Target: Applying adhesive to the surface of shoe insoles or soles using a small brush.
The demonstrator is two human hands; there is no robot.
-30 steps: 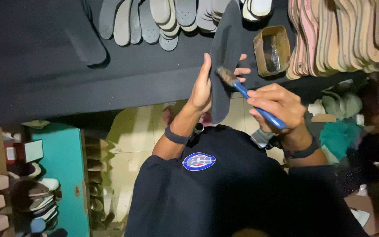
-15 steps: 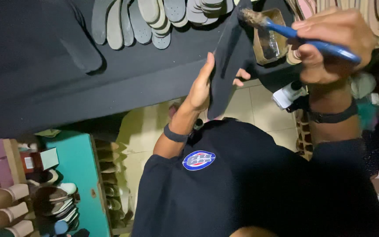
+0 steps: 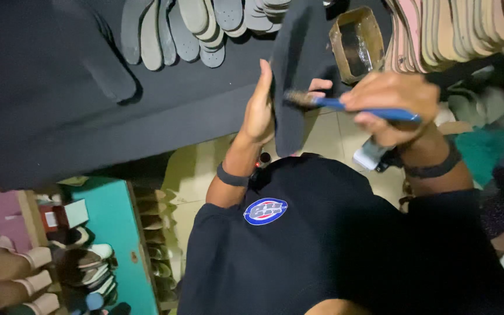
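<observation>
My left hand (image 3: 262, 105) grips a long dark shoe sole (image 3: 294, 70), holding it upright in front of me by its left edge. My right hand (image 3: 393, 105) holds a brush with a blue handle (image 3: 357, 106); its bristle end touches the sole's face near the middle. A dark band circles each wrist. An open, glue-stained tin (image 3: 358, 42) sits on the black table just beyond the sole.
The black table (image 3: 59, 116) carries a loose dark sole (image 3: 103, 67), a row of grey soles (image 3: 199, 29) and a stack of pink and tan soles (image 3: 456, 29). Lower left, a teal shelf unit (image 3: 109, 239) holds shoes (image 3: 83, 262). Tiled floor shows below.
My right hand came down from the tin at the upper right, and the brush now lies across the sole. The left hand keeps the sole in place.
</observation>
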